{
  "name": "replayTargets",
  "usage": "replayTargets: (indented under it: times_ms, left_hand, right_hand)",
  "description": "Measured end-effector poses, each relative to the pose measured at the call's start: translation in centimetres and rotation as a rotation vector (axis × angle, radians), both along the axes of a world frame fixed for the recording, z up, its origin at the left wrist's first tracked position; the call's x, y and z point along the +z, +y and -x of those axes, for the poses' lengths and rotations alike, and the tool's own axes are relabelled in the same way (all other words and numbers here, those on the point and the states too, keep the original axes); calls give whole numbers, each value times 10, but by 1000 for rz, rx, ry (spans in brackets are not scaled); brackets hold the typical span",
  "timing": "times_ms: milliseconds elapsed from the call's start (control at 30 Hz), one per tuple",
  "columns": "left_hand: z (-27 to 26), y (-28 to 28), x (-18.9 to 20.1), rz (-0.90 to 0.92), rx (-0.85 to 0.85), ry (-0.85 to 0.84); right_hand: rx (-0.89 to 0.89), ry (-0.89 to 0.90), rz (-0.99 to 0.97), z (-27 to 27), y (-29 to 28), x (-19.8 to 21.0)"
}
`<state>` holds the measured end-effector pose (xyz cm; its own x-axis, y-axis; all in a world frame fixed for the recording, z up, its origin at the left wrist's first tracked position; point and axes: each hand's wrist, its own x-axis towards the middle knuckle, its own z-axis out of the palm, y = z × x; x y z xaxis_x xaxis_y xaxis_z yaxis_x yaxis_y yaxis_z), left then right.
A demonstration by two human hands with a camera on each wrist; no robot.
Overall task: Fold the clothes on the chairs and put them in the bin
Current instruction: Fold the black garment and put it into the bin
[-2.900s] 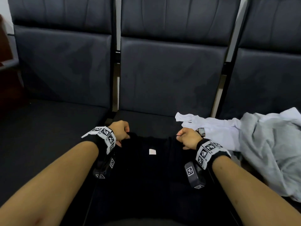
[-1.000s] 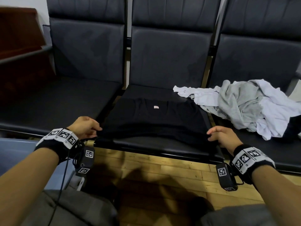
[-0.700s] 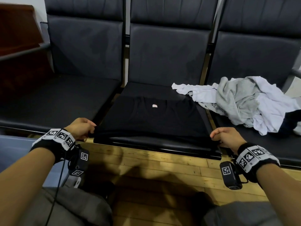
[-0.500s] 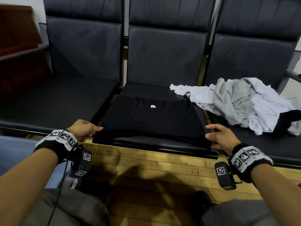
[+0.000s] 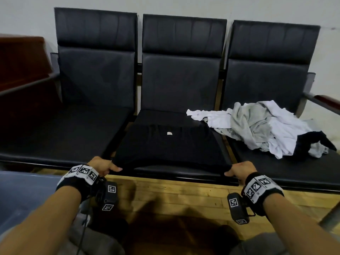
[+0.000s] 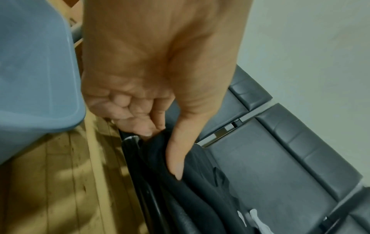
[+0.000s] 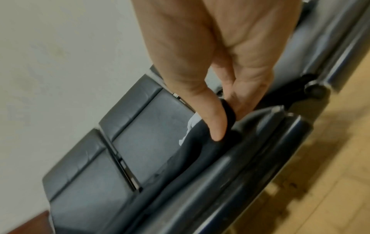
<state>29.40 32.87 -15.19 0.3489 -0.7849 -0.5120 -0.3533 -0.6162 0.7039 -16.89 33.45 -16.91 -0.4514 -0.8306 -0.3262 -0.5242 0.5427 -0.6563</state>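
My left hand (image 5: 103, 167) and right hand (image 5: 240, 171) now pinch the near corners of the flat black cotton shirt (image 5: 167, 144), lifting its edge. Another fold comes next, I think.

The blue bin (image 6: 36, 66) is being cut off by the left edge in both views. The fingertips of the left hand (image 5: 102, 167) and the right hand (image 5: 240, 171) are hiding under the hem of the black shirt (image 5: 169, 144). The right wrist picture is blurring. A dark garment (image 5: 311, 142) is lying partly buried under the pile of clothes (image 5: 257, 126).
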Motion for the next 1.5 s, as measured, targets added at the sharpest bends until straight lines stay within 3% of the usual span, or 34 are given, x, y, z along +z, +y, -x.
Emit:
replayTargets:
  times_ms: [100, 167, 233, 367, 567, 633, 733, 900, 1067, 1167, 1400, 1500]
  left_hand:
    - [-5, 3, 5, 7, -8, -1]
    - [-8, 2, 5, 73, -12, 51]
    - [-9, 0, 5, 201, 7, 180]
    - [-5, -7, 8, 479, 102, 379]
    - [14, -15, 2, 662, 140, 330]
    - [16, -16, -1, 661, 137, 319]
    - [8, -19, -5, 644, 143, 259]
    - [-7, -17, -13, 528, 99, 32]
    - [-17, -14, -28, 240, -70, -166]
    - [-17, -14, -33, 174, -98, -260]
    - [-12, -10, -19, 140, -63, -281]
    - [-16, -10, -30, 122, -55, -201]
  right_hand:
    - [71, 174, -101, 5, 1, 8]
    - [45, 182, -67, 6, 2, 15]
    - [63, 110, 2, 8, 1, 19]
    - [-33, -273, 294, 5, -1, 19]
    - [-114, -554, 527, -6, -8, 15]
    - [-141, -593, 537, -6, -10, 14]
    - [-133, -494, 491, 3, -13, 8]
    - [-130, -447, 385, 15, -12, 0]
    - [-42, -179, 174, 20, 4, -8]
    - [2, -69, 84, 24, 9, -9]
    - [-3, -4, 33, 30, 10, -7]
    - [-21, -51, -2, 30, 10, -10]
